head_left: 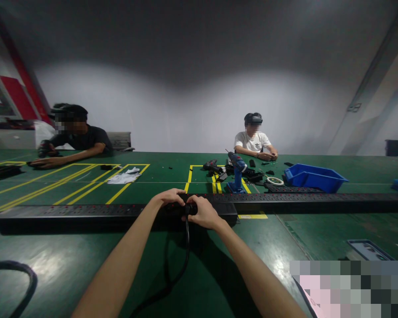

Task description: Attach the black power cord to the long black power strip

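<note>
Two bare arms reach forward over a green table point(69, 260). The left hand point(167, 198) and the right hand point(204, 212) meet close together at the middle of a long black power strip point(86, 213) that lies across the table, parallel to its near edge. Both hands curl their fingers around the strip's right end, where a black cable point(186, 247) leaves it and trails back toward the near edge. A second long black strip point(318, 199) continues to the right, just behind the first. Farther back, near the table's middle, stand a blue cordless drill point(238, 173), a roll of white tape point(275, 180) and a blue plastic bin point(313, 177). Two other people sit at the far edge, one at the left leaning on the table, one at centre with hands together.
</note>
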The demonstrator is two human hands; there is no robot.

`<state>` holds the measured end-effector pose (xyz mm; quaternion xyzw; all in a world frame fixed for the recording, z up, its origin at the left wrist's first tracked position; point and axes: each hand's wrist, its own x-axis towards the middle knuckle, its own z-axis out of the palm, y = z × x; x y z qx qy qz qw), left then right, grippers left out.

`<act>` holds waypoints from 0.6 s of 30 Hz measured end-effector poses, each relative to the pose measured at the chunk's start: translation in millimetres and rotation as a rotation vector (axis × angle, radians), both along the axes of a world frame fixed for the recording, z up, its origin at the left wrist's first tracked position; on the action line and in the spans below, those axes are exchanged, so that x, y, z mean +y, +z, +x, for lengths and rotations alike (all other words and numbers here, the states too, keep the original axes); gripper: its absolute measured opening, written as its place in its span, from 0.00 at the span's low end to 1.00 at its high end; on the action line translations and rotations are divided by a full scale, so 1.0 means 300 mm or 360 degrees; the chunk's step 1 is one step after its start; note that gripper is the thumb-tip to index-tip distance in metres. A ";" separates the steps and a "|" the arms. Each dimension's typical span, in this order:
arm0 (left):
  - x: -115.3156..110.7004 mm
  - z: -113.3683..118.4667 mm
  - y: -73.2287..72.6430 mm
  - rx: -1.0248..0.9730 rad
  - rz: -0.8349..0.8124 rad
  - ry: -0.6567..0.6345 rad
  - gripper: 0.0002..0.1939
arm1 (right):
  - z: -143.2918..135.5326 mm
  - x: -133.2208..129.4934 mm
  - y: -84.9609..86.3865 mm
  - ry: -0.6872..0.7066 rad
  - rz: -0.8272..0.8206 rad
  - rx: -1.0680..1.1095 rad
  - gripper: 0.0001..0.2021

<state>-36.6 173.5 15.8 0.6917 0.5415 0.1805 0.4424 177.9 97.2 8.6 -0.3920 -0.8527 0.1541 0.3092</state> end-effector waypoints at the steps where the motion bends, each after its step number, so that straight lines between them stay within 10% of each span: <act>1: 0.000 -0.001 0.000 -0.0001 -0.0003 -0.0002 0.42 | -0.002 -0.001 0.000 -0.0006 0.0005 -0.0003 0.23; 18: 0.002 0.007 -0.002 0.0040 0.0027 0.0021 0.41 | -0.035 0.006 -0.026 -0.0013 0.0205 -0.0160 0.14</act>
